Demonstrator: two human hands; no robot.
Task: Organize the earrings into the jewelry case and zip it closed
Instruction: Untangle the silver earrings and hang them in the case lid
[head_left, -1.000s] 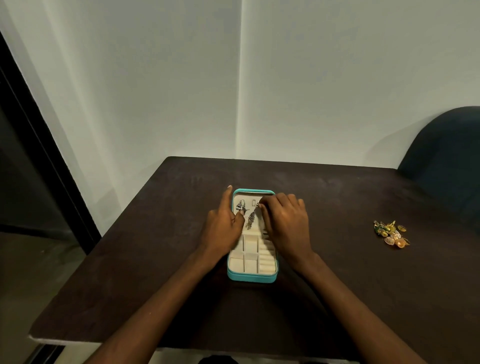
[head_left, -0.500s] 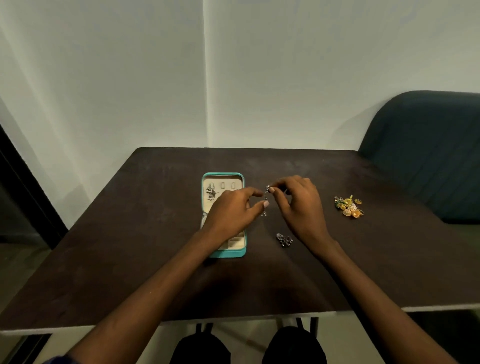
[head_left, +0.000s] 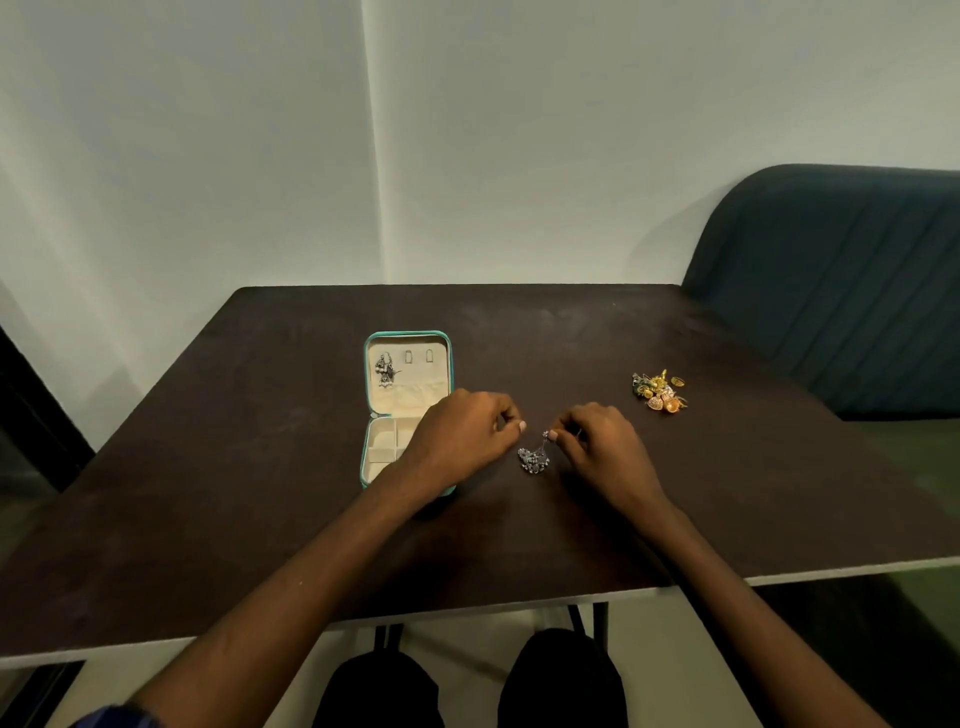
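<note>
The teal jewelry case (head_left: 370, 415) lies open left of the table's middle, its cream lid away from me. One silver earring (head_left: 385, 370) hangs at the left of the lid. My left hand (head_left: 462, 436) hovers over the case's right side with fingers curled and thumb against forefinger; I see nothing between them. My right hand (head_left: 605, 454) pinches the top of a second silver earring (head_left: 534, 459), whose beaded end rests on the table between my hands. A pile of gold earrings (head_left: 658, 392) lies to the right.
The dark table (head_left: 260, 519) stands against a white wall. A dark teal upholstered seat (head_left: 841, 291) sits at the right, beside the table's far corner. My knees show under the near edge.
Both hands left the case lid and moved right with a silver earring. They held it together half a second ago; now only my right hand holds it, lowered to the table.
</note>
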